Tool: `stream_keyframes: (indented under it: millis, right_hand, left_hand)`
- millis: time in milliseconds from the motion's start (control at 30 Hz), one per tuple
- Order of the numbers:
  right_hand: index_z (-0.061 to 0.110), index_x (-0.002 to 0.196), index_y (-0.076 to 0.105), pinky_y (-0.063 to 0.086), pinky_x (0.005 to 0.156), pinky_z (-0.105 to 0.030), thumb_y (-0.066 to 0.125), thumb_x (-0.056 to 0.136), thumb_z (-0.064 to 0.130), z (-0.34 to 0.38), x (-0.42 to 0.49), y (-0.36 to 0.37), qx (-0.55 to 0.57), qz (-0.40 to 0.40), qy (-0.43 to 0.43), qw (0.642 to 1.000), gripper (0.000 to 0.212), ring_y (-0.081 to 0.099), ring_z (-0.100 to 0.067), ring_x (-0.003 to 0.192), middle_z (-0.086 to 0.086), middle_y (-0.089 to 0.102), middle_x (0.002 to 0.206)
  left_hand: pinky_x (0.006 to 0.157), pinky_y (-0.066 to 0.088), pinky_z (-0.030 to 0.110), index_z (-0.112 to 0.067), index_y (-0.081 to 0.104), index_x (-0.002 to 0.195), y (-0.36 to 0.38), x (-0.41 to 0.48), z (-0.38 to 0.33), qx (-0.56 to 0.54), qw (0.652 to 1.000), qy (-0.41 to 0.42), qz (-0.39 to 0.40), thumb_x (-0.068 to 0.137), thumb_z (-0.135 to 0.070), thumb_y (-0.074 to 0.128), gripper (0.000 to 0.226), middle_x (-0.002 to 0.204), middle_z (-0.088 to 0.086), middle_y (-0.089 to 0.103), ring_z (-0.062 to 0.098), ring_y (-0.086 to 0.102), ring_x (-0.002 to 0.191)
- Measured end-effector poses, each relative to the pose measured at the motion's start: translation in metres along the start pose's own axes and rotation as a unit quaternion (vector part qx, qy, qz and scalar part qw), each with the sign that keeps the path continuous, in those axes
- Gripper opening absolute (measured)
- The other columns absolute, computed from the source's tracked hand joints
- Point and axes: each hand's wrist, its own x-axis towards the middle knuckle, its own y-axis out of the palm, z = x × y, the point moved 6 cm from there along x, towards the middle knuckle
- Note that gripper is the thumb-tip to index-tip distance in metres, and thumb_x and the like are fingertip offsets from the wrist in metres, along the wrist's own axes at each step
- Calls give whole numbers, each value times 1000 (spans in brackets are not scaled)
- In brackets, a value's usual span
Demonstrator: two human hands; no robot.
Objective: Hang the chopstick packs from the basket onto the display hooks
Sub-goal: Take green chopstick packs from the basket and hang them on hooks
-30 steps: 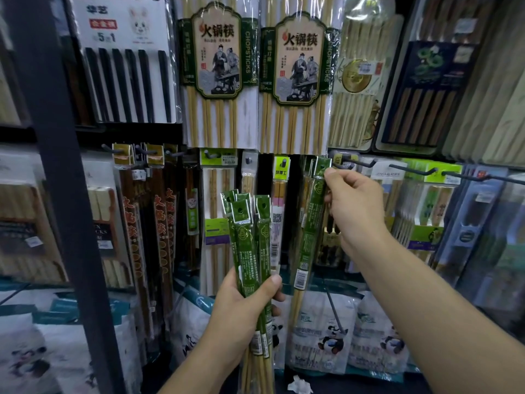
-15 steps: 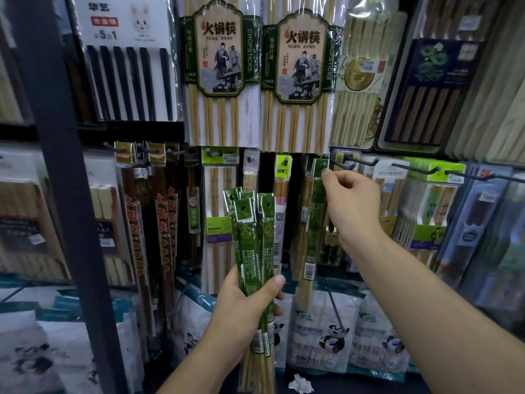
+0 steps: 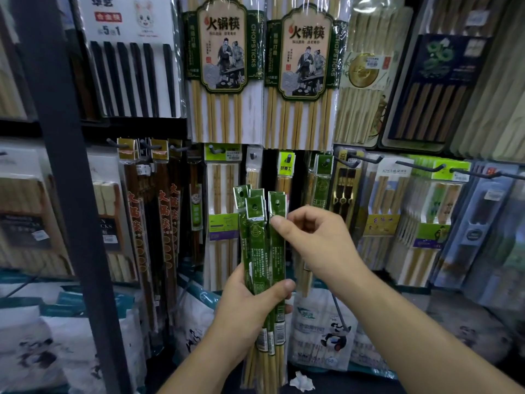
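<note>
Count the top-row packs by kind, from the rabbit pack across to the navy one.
Rabbit pack: 1
Hotpot packs: 2
Coin pack: 1
Navy pack: 1
Total: 5

Pack bundle upright at centre in left hand, in front of the lower hook row. Right hand pinches its rightmost pack near the top. Hung pack behind, up-right; hooks right of that. Big packs in the row above. Post front left.
</note>
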Motion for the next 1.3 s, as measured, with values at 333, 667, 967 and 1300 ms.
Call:
stream_keyframes:
  millis: [333,667,967,1300]
  right_hand:
    - [24,81,72,48,58,-13,74,92,28,-6,1,-7,27,-33,32,999,11,57,1,60,12,63,63]
    - [23,82,73,45,55,-14,59,102,30,12,27,-49,64,-162,42,984,26,47,-6,57,-3,52,69]
    - [17,83,73,45,75,-20,69,96,27,15,40,-57,107,-200,59,972,17,53,12,52,22,58,52]
    - [-8,89,66,47,88,-23,67,97,23,9,45,-56,86,-209,47,973,32,42,-4,51,-7,46,74]
  left_hand:
    - [80,63,37,-41,69,109,-4,-3,-2,6,999,16,-44,59,-66,90,60,109,-4,79,20,76,100]
    - [63,63,39,-15,65,110,-9,-3,0,-33,998,-12,-51,74,-39,79,46,86,10,77,31,77,79]
    - [69,65,49,-17,65,110,-8,-3,5,-7,999,-16,-39,71,-48,82,53,86,14,77,33,77,78]
    - [68,65,47,-15,67,107,-7,-4,1,-31,998,-9,-51,70,-42,83,49,83,14,75,34,77,82]
